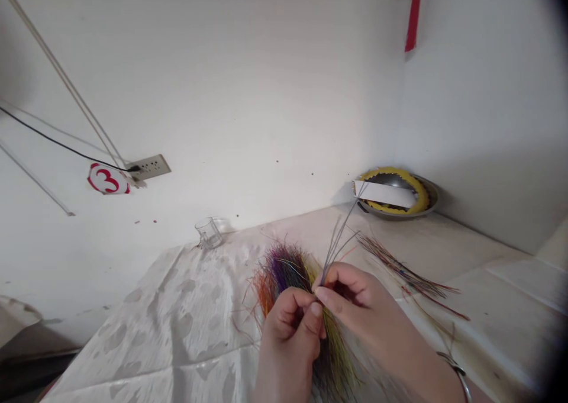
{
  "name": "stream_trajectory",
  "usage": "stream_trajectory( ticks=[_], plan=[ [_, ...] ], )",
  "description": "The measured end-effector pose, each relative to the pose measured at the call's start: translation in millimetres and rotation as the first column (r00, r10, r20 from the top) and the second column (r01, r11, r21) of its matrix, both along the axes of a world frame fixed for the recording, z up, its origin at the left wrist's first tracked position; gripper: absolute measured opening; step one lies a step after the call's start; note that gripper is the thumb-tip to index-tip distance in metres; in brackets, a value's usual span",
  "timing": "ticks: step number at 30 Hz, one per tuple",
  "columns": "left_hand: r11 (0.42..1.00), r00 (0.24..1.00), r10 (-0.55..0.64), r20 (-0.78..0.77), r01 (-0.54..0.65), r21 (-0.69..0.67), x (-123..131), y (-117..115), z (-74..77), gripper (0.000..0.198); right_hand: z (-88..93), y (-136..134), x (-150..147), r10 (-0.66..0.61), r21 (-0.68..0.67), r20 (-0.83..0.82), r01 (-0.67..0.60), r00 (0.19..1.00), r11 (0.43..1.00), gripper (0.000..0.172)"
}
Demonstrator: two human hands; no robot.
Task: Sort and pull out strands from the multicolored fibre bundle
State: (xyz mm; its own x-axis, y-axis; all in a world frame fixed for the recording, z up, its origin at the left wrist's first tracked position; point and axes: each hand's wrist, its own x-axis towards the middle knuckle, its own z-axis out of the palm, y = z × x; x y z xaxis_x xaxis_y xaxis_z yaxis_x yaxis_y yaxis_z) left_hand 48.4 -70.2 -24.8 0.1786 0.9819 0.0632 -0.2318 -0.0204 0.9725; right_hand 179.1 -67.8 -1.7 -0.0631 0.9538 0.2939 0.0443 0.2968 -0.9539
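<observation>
Grey strands [336,242] rise in a thin, fanned-out bunch from between my fingers. My right hand [350,293] pinches them near their lower part, thumb against forefinger. Close against it, my left hand [295,326] is closed in a pinch at the lower end of the same strands, and the fingertips of both hands meet. Below and behind them lies a thick bundle of coloured strands [284,267], orange, purple, dark green and yellow; my hands cover its middle. A bracelet [457,370] circles my right wrist.
Loose reddish-brown strands [408,270] lie on the table to the right. A metal bowl [432,199] with a yellow ring [386,172] and a white strip [386,194] stands in the back corner. A glass mug [209,234] is near the wall. The patterned tablecloth [186,332] has creases.
</observation>
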Motion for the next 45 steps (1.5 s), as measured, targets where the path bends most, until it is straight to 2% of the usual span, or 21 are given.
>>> stream_trajectory(
  ticks=[11,19,27,31,36,45],
  plan=[
    [0.999,0.974,-0.04,0.225,0.045,-0.017,0.0,3.0,-2.9,0.036,4.2,-2.1,-4.1,-0.055,-0.022,0.028,0.055,0.998,0.998,0.028],
    [1.0,0.973,-0.011,0.232,0.007,0.016,3.6,7.7,-13.2,0.037,4.7,-1.8,-4.8,-0.053,-0.027,0.02,0.054,0.998,0.998,0.021],
    [0.999,0.97,-0.047,0.238,0.051,-0.009,2.3,2.7,-5.1,0.034,3.9,-1.1,-4.3,-0.022,-0.04,-0.03,0.021,0.999,0.999,0.016],
    [0.999,0.968,-0.051,0.245,0.052,0.004,3.0,3.2,-7.1,0.034,3.7,-0.8,-4.7,0.01,-0.047,-0.048,-0.012,0.999,0.999,0.017],
    [0.999,0.974,-0.043,0.224,0.04,0.017,3.8,4.4,-9.9,0.034,2.2,-0.4,-4.5,-0.027,-0.022,-0.031,0.026,0.999,0.999,0.017],
    [0.999,0.966,-0.032,0.257,0.036,-0.009,4.5,3.4,-5.7,0.031,0.4,1.6,-4.3,0.004,-0.024,-0.028,-0.004,1.0,1.0,0.018]
  ],
)
